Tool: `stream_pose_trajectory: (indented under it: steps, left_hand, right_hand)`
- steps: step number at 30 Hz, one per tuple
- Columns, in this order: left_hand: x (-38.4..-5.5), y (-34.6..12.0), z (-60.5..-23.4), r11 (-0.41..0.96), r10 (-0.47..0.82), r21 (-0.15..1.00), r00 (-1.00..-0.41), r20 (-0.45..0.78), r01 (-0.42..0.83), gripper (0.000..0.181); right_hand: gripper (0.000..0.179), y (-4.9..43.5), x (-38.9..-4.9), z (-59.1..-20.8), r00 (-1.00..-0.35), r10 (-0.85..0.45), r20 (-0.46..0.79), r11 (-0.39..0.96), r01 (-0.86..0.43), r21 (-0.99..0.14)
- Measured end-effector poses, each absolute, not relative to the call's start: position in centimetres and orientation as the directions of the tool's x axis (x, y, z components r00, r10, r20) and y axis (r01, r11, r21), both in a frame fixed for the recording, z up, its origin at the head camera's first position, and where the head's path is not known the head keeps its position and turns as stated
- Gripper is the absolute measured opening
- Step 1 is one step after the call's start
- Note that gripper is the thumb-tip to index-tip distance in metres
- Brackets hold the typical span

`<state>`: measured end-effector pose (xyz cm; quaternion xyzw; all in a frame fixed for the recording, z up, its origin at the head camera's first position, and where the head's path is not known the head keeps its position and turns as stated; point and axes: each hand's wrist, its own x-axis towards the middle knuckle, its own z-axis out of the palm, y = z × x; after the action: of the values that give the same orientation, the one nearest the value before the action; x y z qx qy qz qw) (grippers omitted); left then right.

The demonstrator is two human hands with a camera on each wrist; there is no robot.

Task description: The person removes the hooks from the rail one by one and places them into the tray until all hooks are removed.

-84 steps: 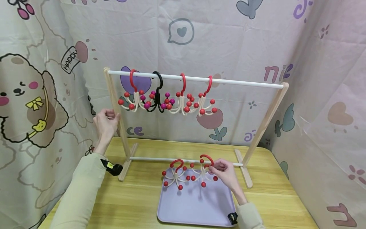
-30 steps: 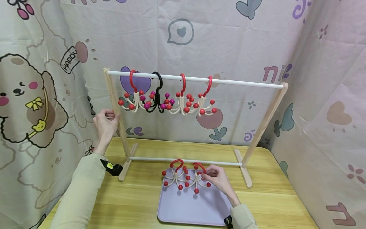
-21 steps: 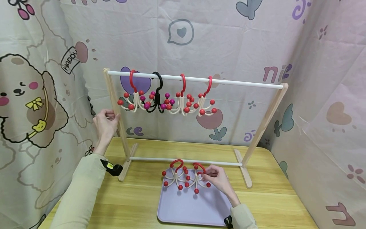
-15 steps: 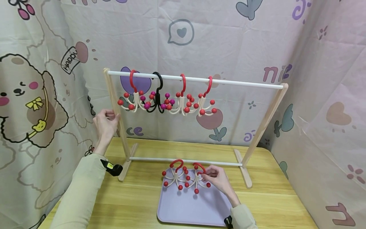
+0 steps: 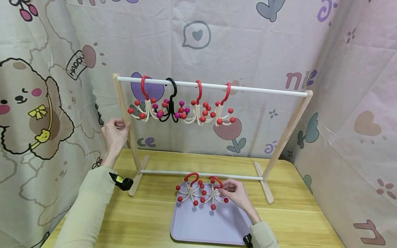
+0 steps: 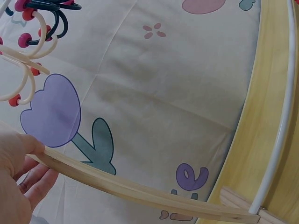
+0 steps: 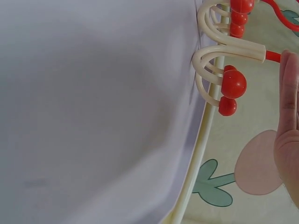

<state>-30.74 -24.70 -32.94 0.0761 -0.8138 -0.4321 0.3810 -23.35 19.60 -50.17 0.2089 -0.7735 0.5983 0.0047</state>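
My left hand grips the left wooden post of a rack, thumb and fingers on either side of the wood in the left wrist view. My right hand pinches the red hook of a cream octopus-style hanger with red ball tips. This hanger stands upright at the back of the lilac tray. Close on its left, a matching hanger stands on the same tray, their balls nearly meeting. In the right wrist view, cream arms rise from the tray to the red hook at my fingertips.
Along the rack's white top bar hang three red-hooked hangers and one black hanger with magenta balls, grouped toward the left. A lower white bar runs behind the tray on the wooden table. Printed curtains surround it.
Since the earliest frame, my right hand has brought the hanger left and slightly down, beside the other on the tray. Over the last second nothing visibly moves; my left hand keeps its place.
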Motion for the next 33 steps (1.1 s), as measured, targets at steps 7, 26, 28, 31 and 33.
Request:
stream_pose_trajectory:
  steps: [7,26,28,31,33]
  left_hand:
    - [-30.8,-24.6,-32.9,0.625,-0.45,0.753,-0.693,0.563,0.206,0.025]
    - [-30.6,-24.6,-32.8,0.615,-0.457,0.765,-0.704,0.544,0.191,0.026]
    - [-30.6,-24.6,-32.8,0.614,-0.457,0.766,-0.705,0.542,0.19,0.026]
    - [-30.6,-24.6,-32.8,0.616,-0.457,0.766,-0.708,0.538,0.184,0.026]
    - [-30.6,-24.6,-32.8,0.617,-0.456,0.765,-0.71,0.537,0.182,0.026]
  right_hand:
    - [0.029,19.5,-23.3,-49.6,-0.929,-0.275,0.25,0.225,-0.315,-0.922]
    - [0.025,19.9,-23.5,-47.8,-0.9,-0.274,0.338,0.189,-0.395,-0.899]
    - [0.024,19.9,-23.6,-47.6,-0.897,-0.274,0.348,0.195,-0.406,-0.893]
    - [0.024,19.9,-23.8,-47.2,-0.892,-0.271,0.362,0.199,-0.42,-0.885]
    - [0.024,20.0,-24.0,-46.9,-0.886,-0.271,0.376,0.193,-0.433,-0.881]
